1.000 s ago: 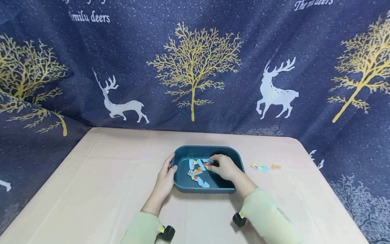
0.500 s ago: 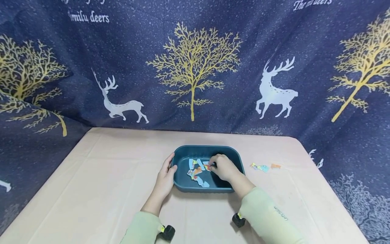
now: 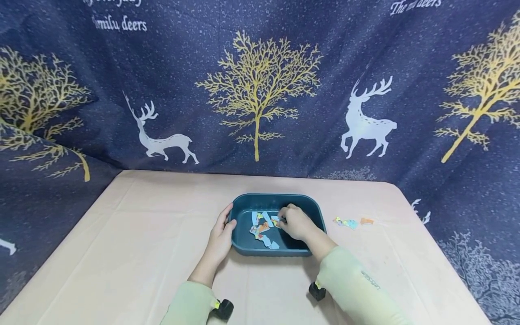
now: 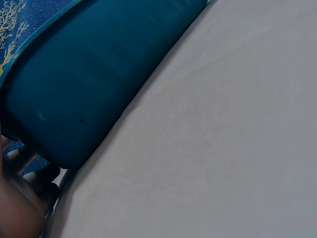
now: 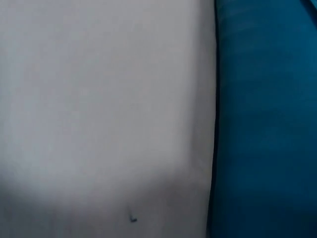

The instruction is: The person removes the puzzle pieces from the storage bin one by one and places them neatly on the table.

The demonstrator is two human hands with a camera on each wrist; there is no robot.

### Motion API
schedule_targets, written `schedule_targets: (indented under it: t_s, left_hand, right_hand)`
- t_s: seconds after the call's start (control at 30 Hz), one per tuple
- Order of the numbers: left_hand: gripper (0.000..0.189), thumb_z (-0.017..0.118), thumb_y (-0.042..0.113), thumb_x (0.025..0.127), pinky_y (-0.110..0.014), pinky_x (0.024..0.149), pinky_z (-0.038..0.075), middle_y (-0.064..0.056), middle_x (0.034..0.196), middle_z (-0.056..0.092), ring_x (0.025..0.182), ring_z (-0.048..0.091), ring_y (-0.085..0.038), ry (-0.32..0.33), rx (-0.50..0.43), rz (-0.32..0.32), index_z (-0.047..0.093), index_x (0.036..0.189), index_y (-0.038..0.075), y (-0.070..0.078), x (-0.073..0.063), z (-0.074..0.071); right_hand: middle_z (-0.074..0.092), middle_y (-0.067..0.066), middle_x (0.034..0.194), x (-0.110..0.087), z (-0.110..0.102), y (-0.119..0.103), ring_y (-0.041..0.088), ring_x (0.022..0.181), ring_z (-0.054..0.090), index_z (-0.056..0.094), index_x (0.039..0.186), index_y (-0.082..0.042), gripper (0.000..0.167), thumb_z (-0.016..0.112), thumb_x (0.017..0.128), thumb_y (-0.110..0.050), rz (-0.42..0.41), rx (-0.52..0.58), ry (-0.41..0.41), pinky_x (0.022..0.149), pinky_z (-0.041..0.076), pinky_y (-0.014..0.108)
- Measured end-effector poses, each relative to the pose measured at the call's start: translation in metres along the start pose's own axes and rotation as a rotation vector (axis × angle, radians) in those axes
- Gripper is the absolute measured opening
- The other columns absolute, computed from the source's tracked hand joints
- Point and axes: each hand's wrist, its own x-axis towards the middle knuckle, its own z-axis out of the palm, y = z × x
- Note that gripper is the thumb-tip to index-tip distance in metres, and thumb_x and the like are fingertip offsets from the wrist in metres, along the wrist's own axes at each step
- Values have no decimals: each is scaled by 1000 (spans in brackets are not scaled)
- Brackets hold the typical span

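Right hand (image 3: pixel 299 224) dips into the teal tray (image 3: pixel 272 253), fingers bent at a blue-edged puzzle piece (image 3: pixel 274 220); whether they pinch it, I cannot tell. Left hand (image 3: pixel 220 234) grips the tray's left end, a useful brace against sliding. Good work here calls for light fingertip nudges that leave the neighbouring puzzle pieces (image 3: pixel 260 229) undisturbed. A multicoloured cluster (image 3: pixel 350 223) and an orange piece (image 3: pixel 367 221) lie on the table (image 3: pixel 134 253), right of the tray.

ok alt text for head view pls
A person's right hand is inside a teal tub holding colourful pieces; the left hand touches its side. More pieces lie right of it on a pale table before a deer-print curtain.
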Motion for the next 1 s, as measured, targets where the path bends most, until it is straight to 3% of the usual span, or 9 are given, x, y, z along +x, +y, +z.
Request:
schedule_targets:
  t_s: [0.37,0.47,0.63,0.83,1.0]
  left_hand:
    - [49,39,22,100,-49,117,22,-3,156,25,143,25,-28,8,-8,4,29,148,27,1,-1,-1]
    - [49,39,22,101,-49,117,21,-3,157,25,143,25,-28,8,-14,2,29,148,27,0,-2,-1]
    - [49,39,20,100,-49,117,21,-4,157,23,144,24,-29,3,-19,11,29,148,25,0,-3,1]
    - [49,38,22,101,-49,117,21,-3,157,23,144,23,-29,-1,-21,3,29,148,27,0,-5,1]
    - [49,38,22,101,-49,117,22,-3,157,24,143,25,-29,5,-16,7,29,148,27,1,-4,0]
  right_hand:
    - [66,4,86,-5,-1,-1,14,78,61,61,90,-9,7,67,86,-9,73,197,60,68,53,29]
    - [68,5,88,-7,-1,1,14,79,62,63,97,-9,10,65,87,-9,86,234,94,69,53,30]
    - [69,5,92,-10,-3,5,12,75,60,62,119,-10,30,64,89,-11,91,236,136,65,51,27]
    - [63,1,81,-13,-10,7,9,67,54,61,122,-6,33,61,89,-8,56,266,190,57,46,25]
    - [59,1,83,-16,-17,8,11,69,63,55,129,-6,40,59,90,-6,63,365,189,56,49,22]
